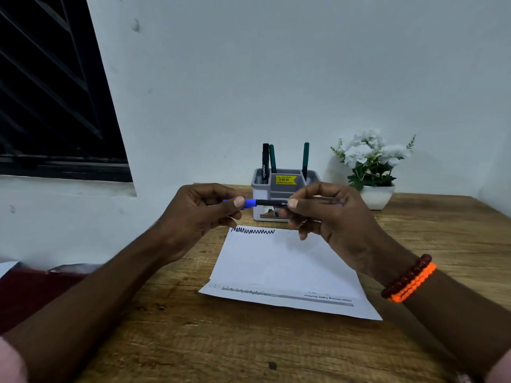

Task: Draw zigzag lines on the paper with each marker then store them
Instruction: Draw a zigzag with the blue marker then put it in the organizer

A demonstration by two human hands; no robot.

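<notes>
A blue marker (pixel 269 202) with a black barrel is held level above the far edge of the white paper (pixel 279 268). My left hand (pixel 197 217) pinches its blue cap end. My right hand (pixel 329 214) grips the barrel. The cap sits against the barrel; whether it is fully seated cannot be told. One dark zigzag line (pixel 253 231) runs along the paper's far edge. Behind the hands stands a grey and white organizer (pixel 284 189) holding a black marker (pixel 265 161) and two green markers (pixel 305 158).
The wooden table (pixel 249 341) carries a white pot of white flowers (pixel 373 167) at the back right. A pale wall rises right behind the organizer. A dark barred window (pixel 55 92) is at the left. My right wrist wears red and orange bead bracelets (pixel 409 277).
</notes>
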